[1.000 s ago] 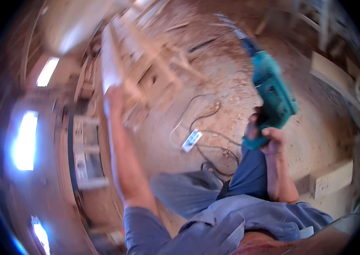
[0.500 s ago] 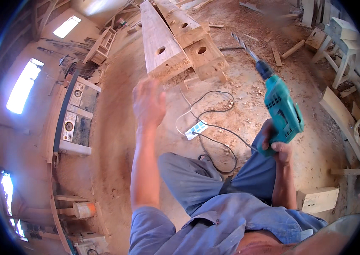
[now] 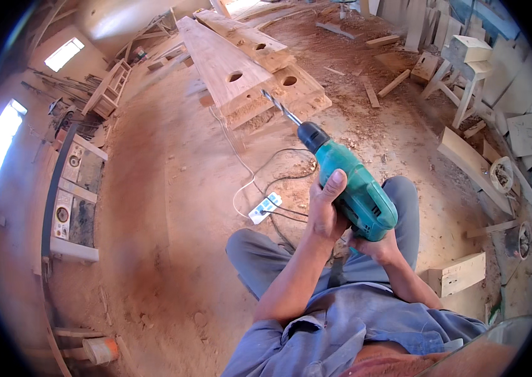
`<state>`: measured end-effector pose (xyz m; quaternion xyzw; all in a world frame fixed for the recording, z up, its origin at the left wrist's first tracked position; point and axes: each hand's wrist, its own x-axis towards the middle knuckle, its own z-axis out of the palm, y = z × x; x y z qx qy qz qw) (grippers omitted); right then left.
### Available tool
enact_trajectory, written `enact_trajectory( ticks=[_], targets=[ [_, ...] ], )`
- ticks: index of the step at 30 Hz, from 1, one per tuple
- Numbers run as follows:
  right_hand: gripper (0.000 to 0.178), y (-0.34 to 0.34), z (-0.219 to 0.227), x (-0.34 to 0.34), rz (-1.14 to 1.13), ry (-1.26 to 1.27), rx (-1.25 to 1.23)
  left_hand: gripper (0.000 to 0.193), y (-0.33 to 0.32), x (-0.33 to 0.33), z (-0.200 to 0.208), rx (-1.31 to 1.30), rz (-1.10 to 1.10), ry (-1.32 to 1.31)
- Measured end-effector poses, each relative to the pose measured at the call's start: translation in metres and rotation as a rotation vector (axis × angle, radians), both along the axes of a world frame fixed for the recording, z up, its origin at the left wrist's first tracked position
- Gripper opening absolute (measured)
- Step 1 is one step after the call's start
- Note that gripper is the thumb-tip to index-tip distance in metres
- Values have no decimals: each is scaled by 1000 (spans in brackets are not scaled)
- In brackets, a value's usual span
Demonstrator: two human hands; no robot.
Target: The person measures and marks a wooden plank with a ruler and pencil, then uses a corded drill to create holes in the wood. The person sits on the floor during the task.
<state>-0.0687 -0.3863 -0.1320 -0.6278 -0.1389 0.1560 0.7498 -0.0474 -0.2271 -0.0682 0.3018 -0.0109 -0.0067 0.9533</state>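
Observation:
A teal power drill [image 3: 359, 190] with a black chuck is held in front of me, pointing away and to the left. Its long spiral drill bit [image 3: 280, 107] reaches close to the end of a thick wooden beam [image 3: 228, 60]; whether the tip touches cannot be told. My left hand [image 3: 329, 207] is closed around the drill's body from the left, thumb on top. Lower down, my right hand [image 3: 376, 245] grips the handle, which is mostly hidden. The beam has a large round hole and a smaller one near its end. Another beam [image 3: 303, 85] with a round hole lies beside it.
Black and white cords run from a power strip [image 3: 265, 208] on the dusty floor. A wooden block [image 3: 457, 274] lies at the right, with a bench [image 3: 464, 72] farther back. Several boards and offcuts lie along the right. A low wooden frame [image 3: 74, 195] stands on the left.
My left hand has come back from the beam's end onto the drill's body. The drill has swung left and now points toward the beam. The view has shifted slightly.

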Motion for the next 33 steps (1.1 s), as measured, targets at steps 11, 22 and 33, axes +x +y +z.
enact_trajectory(
  ticks=[11, 22, 33],
  targets=[
    [27, 34, 22, -23, 8, -13, -84, 53, 38, -1, 3, 91, 94, 9],
    [24, 41, 39, -21, -15, -2, -92, 46, 41, 6, 18, 66, 110, -5],
    [21, 42, 33, -22, -8, -38, -76, 58, 45, 11, -6, 138, 97, 17]
  ],
)
